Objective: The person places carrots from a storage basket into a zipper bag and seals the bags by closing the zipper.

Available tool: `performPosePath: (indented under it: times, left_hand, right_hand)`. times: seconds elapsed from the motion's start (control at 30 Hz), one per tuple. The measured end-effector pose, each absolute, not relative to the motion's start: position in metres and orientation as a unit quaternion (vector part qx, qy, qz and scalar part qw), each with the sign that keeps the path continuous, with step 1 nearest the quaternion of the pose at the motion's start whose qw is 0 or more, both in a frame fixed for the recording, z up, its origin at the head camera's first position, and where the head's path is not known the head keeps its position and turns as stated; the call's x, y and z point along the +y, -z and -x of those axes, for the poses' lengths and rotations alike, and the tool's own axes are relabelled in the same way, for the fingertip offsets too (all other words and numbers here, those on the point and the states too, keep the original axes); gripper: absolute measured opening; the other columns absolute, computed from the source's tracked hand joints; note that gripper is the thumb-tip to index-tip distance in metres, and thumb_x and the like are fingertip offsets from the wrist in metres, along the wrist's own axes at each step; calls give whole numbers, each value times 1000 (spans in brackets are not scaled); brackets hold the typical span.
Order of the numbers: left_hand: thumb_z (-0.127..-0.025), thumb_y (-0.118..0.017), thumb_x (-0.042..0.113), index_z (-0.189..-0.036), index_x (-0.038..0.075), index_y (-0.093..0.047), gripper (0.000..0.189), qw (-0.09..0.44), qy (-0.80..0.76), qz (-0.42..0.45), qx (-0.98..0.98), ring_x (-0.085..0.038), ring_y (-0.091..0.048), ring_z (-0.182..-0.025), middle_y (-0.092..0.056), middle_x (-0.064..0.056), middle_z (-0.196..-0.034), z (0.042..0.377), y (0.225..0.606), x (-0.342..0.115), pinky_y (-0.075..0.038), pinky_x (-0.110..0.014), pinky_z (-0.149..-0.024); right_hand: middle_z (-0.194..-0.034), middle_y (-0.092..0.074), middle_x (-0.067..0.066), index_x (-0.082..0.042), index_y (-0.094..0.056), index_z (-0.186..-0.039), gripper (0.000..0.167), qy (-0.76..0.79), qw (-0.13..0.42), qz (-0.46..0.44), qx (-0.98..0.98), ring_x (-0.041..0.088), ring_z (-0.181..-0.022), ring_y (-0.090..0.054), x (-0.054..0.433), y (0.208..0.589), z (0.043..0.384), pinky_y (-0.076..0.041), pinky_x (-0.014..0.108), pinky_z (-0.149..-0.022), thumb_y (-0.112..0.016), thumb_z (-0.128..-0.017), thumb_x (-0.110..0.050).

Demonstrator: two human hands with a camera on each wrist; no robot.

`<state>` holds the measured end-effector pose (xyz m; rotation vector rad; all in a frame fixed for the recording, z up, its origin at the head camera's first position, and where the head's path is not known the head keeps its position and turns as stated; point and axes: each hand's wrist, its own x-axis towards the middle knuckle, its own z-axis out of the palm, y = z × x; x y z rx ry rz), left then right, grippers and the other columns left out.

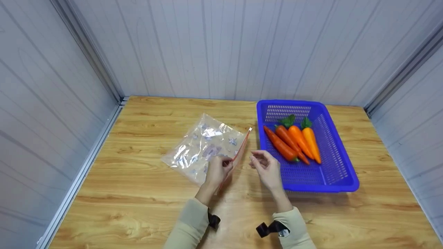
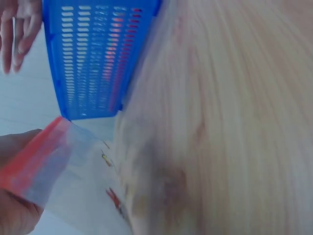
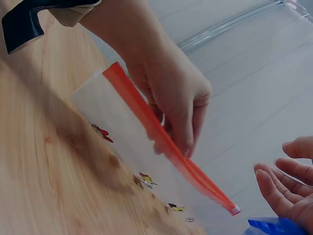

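The left hand [image 1: 218, 170] is pinching the red zip [image 3: 132, 95] of a clear plastic bag [image 1: 193, 150] lying ahead of it. The right hand [image 1: 270, 170] is hanging loose, holding nothing. Pinching softly is likely best, so nothing rips. To their right, a blue basket [image 1: 311, 188] is holding carrots [image 1: 312, 145] and red peppers [image 1: 279, 145].

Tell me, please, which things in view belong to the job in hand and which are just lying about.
In the job:
clear plastic bag with red zip edge, pinched by the left hand
right hand, empty, near it

Lying by, untouched (may belong too):
blue rectangular plastic basket
orange and red tapered vegetables inside it
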<state>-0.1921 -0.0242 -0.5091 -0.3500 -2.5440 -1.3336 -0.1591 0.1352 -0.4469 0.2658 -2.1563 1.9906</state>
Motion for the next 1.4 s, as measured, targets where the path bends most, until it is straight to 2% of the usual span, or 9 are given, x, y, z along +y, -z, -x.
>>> performPosePath:
  times: [0.07, 0.3, 0.47, 0.57, 0.7, 0.93, 1.03, 1.17, 1.4]
  left_hand:
    - [-73, -59, -4, -76, -3, -69, 10, 126, 465, 127, -867, -10, -53, -56, -60, -5, -65, 189, 505, -23, -44, -18, -51]
    - [-72, -61, -3, -75, -2, -69, 8, 165, 471, 144, -854, -12, -54, -56, -60, -4, -66, 184, 490, -21, -44, -17, -50]
    - [-71, -61, -2, -75, -1, -69, 9, 183, 468, 150, -851, -12, -54, -55, -59, -3, -64, 181, 481, -20, -44, -16, -49]
    - [-71, -62, -2, -76, -1, -68, 9, 180, 478, 151, -846, -9, -52, -55, -59, -3, -64, 178, 476, -18, -44, -16, -49]
    - [-72, -63, -3, -79, -2, -68, 8, 168, 498, 153, -837, -8, -52, -56, -60, -3, -66, 174, 471, -16, -43, -15, -50]
    - [-73, -61, -5, -79, -3, -67, 9, 183, 502, 161, -830, -9, -54, -56, -60, -5, -66, 171, 463, -18, -45, -15, -50]
    - [-73, -61, -5, -78, -3, -67, 8, 190, 502, 159, -828, -9, -53, -56, -60, -5, -66, 171, 462, -18, -45, -17, -50]
    - [-74, -60, -3, -79, -3, -67, 8, 192, 511, 149, -825, -8, -52, -54, -59, -4, -64, 170, 459, -20, -44, -16, -47]
    - [-77, -58, -3, -82, -5, -65, 9, 190, 537, 128, -812, -9, -53, -48, -58, -5, -63, 170, 453, -26, -42, -15, -39]
  right_hand:
    - [-83, -57, 23, 17, -54, -98, 18, -677, 90, -90, -725, 26, -66, -61, 133, 447, 160, -53, 31, -61, -54, -81, 10]
    - [-85, -55, 30, 18, -51, -100, 21, -675, 68, -98, -728, 45, -69, -57, 126, 446, 164, -52, 41, -61, -53, -81, 10]
    - [-86, -56, 32, 19, -47, -105, 29, -662, 60, -76, -743, 42, -64, -59, 121, 443, 169, -51, 43, -57, -57, -82, 5]
    - [-84, -59, 29, 16, -46, -107, 34, -653, 55, -53, -754, 33, -61, -61, 119, 441, 172, -52, 38, -55, -60, -81, -1]
    - [-83, -60, 24, 14, -46, -109, 38, -651, 49, -51, -755, 29, -61, -62, 121, 448, 177, -52, 29, -53, -62, -81, -6]
    - [-81, -60, 22, 11, -48, -108, 34, -664, 53, -57, -743, 43, -64, -59, 126, 468, 187, -50, 48, -57, -62, -81, -5]
    - [-80, -61, 21, 11, -48, -108, 34, -664, 50, -56, -744, 39, -61, -60, 127, 467, 187, -51, 46, -56, -62, -81, -5]
    - [-77, -61, 20, 11, -48, -108, 34, -666, 39, -49, -744, 32, -57, -61, 129, 464, 185, -52, 37, -52, -61, -81, -4]
    - [-61, -58, 21, 16, -49, -102, 25, -646, 42, -64, -760, 38, -49, -57, 129, 445, 174, -49, 45, -47, -56, -79, 9]
